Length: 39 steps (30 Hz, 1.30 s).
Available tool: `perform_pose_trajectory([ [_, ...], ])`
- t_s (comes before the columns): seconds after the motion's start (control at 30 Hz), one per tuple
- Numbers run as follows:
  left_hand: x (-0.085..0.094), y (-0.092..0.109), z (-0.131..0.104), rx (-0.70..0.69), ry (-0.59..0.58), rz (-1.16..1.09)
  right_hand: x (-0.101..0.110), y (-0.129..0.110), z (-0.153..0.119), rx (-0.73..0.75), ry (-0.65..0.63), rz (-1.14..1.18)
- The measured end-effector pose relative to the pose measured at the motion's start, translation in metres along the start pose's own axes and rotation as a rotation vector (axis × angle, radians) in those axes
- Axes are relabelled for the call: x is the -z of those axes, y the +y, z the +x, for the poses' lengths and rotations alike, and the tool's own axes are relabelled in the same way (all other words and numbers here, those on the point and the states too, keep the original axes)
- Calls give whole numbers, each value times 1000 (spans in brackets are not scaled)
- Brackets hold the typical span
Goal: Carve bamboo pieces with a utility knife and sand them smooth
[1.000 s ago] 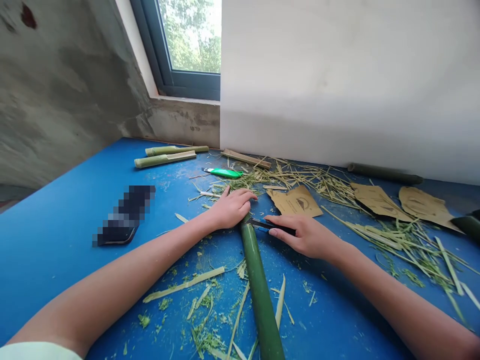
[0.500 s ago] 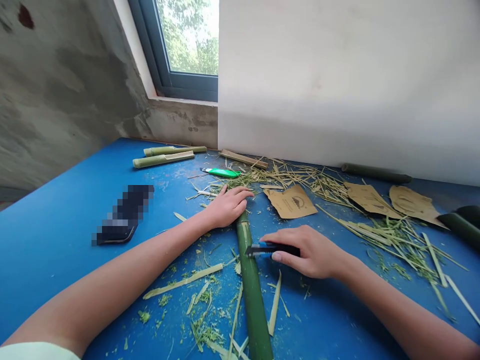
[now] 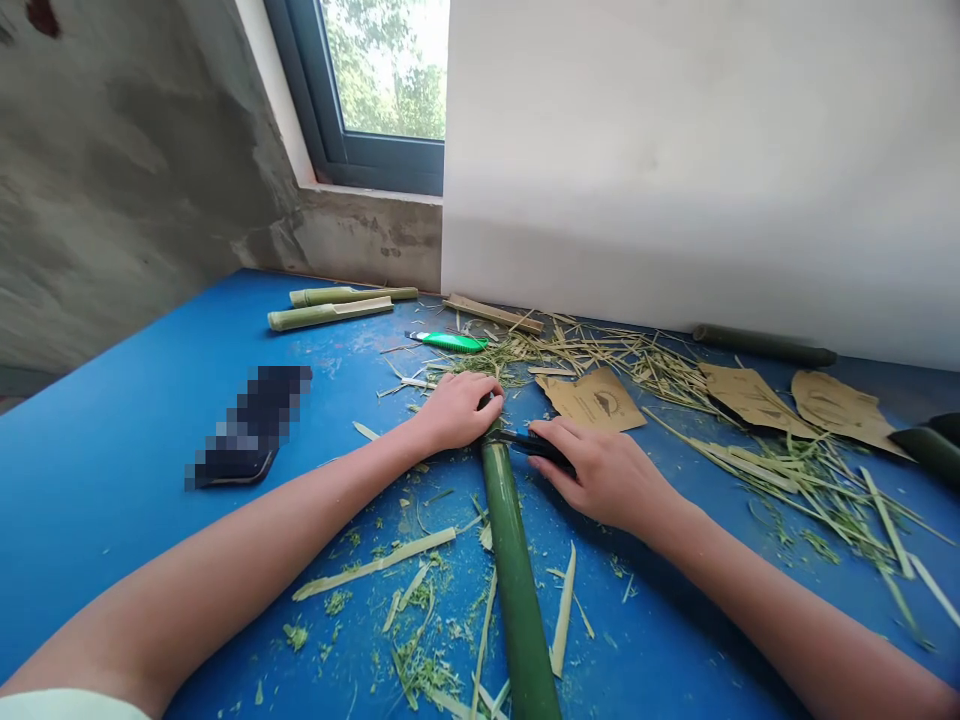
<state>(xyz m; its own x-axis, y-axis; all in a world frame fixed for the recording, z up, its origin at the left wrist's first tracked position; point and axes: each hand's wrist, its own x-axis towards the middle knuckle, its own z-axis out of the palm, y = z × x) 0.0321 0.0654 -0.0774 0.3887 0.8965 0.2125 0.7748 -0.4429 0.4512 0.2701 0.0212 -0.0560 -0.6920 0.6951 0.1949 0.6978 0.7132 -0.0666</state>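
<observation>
A green bamboo stalk (image 3: pixel 519 580) lies lengthwise on the blue table (image 3: pixel 135 420), its near end running out of view at the bottom. My left hand (image 3: pixel 459 408) is closed around its far end. In my right hand (image 3: pixel 600 465) is a black utility knife (image 3: pixel 544 452), the fingers wrapped round its handle. Its blade end points left and meets the stalk just below my left fingers, near a pale scraped band. Whether the edge cuts in is too small to tell. Bamboo shavings (image 3: pixel 420 670) and split strips lie on both sides of the stalk.
A green utility knife (image 3: pixel 454 342) lies behind my left hand. Two cut bamboo pieces (image 3: pixel 330 315) rest at the back left, a dark phone (image 3: pixel 251 430) at the left. Brown paper pieces (image 3: pixel 596 400) and heaps of bamboo strips (image 3: pixel 795 470) spread at the right. A white panel (image 3: pixel 675 160) stands behind.
My right hand has moved the knife away from me along the stalk, up close to my left hand. My left fingers have curled more tightly round the stalk's far end.
</observation>
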Motion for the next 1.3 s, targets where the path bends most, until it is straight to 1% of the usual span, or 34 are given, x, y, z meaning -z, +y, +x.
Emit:
perform_pose_trajectory([
  [0.1,1,0,1,3,-45,18,-2,-4,3,17,-16,-11],
  [0.2,2,-1,2,1,-81,4,-2,-4,2,24,-85,-26],
  [0.27,2,-1,3,-15,-65,-36,-1,-4,1,46,-113,-31],
  [0.33,2,-1,5,-32,-35,-78,1,-3,2,51,-103,-35],
  [0.43,0,-1,7,-39,-2,-109,6,-3,8,12,-80,-45],
  [0.5,-1,-1,9,-35,26,-109,6,-4,15,-2,-90,-63],
  [0.6,-3,-4,10,-21,71,-95,3,-5,25,19,-106,-77],
  [0.67,-3,-6,11,-10,80,-90,-1,-8,29,32,-99,-63],
  [0.77,-3,-7,10,-9,34,-65,-5,-11,30,42,-87,-53],
  [0.87,-1,-5,10,2,-37,-3,-5,-13,29,49,-77,-93],
  [1.0,1,-3,9,-11,-91,18,-5,-13,27,45,-59,-133],
  [1.1,1,-4,8,-45,-104,38,-7,-13,26,25,-45,-134],
  [1.3,-1,-6,9,-52,-93,49,-9,-14,25,13,-56,-121],
])
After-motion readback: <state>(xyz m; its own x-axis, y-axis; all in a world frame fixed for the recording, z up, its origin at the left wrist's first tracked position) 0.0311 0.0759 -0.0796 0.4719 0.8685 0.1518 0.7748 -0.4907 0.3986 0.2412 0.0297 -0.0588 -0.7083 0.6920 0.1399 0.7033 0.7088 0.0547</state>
